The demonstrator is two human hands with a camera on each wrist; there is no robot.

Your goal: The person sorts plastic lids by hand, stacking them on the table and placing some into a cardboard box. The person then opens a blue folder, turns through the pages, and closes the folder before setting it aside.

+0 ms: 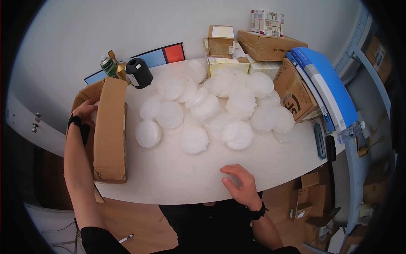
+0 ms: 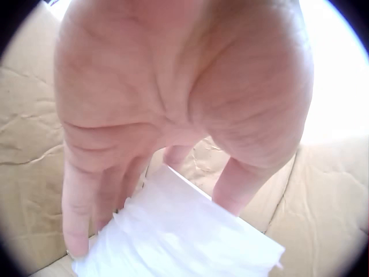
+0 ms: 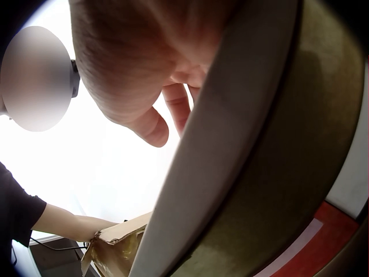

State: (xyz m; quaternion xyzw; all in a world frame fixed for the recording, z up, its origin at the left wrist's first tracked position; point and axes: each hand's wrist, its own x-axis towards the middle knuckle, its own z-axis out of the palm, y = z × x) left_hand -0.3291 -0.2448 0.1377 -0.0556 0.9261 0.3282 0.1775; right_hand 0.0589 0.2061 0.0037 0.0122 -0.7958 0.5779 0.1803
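My left hand [image 1: 86,111] reaches down into a tall cardboard box [image 1: 111,131] at the table's left side. Inside, as the left wrist view shows, the thumb and fingers of that hand grip a white pack [image 2: 179,231] with a crinkled edge. Its lower part runs out of view. My right hand [image 1: 241,185] hovers near the table's front edge, fingers loosely bent and holding nothing. Across the middle of the white table [image 1: 160,178] lie several round white packs, heaped over one another; one pack [image 1: 194,140] is nearest the right hand.
Behind the box stand a spray can [image 1: 108,65] and a black cylinder [image 1: 139,73]. Cardboard boxes [image 1: 270,45] are piled at the back right, beside blue binders [image 1: 323,84]. A teal cutter-like tool [image 1: 319,140] lies by the right edge. Shelving [image 1: 352,178] flanks the table.
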